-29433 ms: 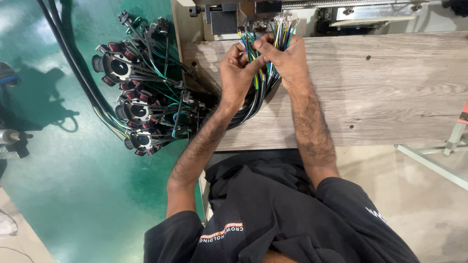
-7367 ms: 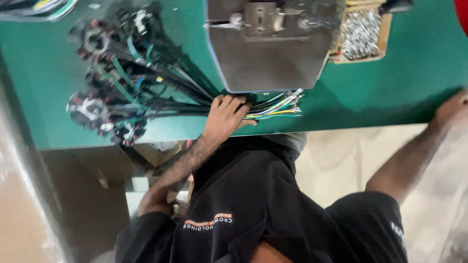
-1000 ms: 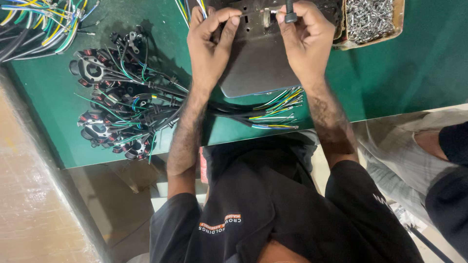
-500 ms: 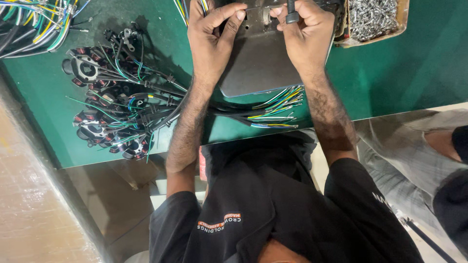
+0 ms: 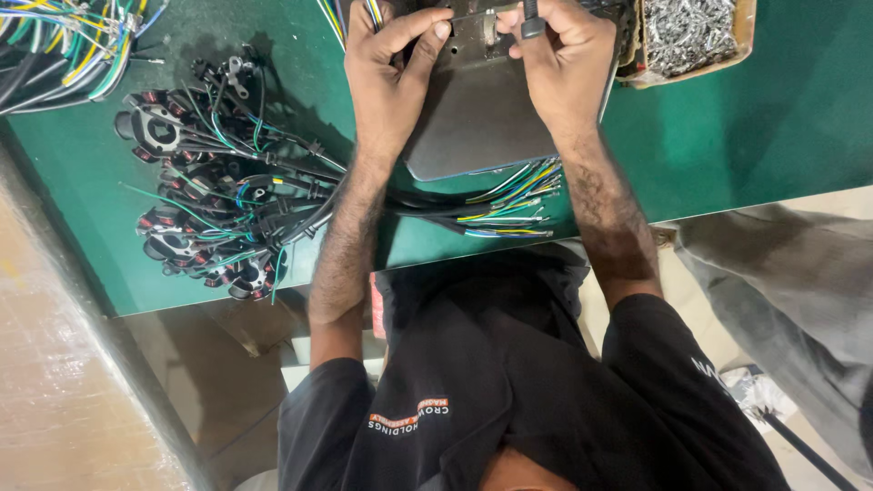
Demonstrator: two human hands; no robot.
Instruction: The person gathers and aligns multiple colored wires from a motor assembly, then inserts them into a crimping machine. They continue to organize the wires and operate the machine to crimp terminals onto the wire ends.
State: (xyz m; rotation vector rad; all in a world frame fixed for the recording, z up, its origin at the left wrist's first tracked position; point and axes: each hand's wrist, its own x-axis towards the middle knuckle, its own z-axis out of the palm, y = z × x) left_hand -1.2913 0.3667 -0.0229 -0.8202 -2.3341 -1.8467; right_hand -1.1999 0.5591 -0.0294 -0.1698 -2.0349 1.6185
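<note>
Left hand: my left hand (image 5: pixel 391 68) sits at the far edge of the green bench (image 5: pixel 773 136), curled over the left side of the grey metal press (image 5: pixel 482 109); thumb and forefinger are pinched close at the fitting on top of it, and I cannot tell whether anything small lies between them.

Right hand: my right hand (image 5: pixel 559 55) is closed around a short black handle (image 5: pixel 530 18) at the top right of the press; the fingers wrap it fully.

Change: compared with half a second and a second back, both hands remain on the press in nearly the same grip; the left thumb has crept a little toward the centre fitting; the view has only drifted slightly.

Meaning: I judge the work at the press is mid-step, hands settled rather than travelling.

Wire bundle: the loose coloured wire ends (image 5: pixel 509 205) lie on the bench just near of the press, between my forearms, untouched; their black sheath runs left.

Stators: the cluster of wound stator coils (image 5: pixel 195 214) rests well to the left, joined to that sheath.

Other things: a cardboard box of small metal terminals (image 5: pixel 691 36) stands just right of the press; another bundle of coloured wires (image 5: pixel 64 45) lies at the far left corner; another person's grey trouser leg (image 5: pixel 791 273) shows at the right.
</note>
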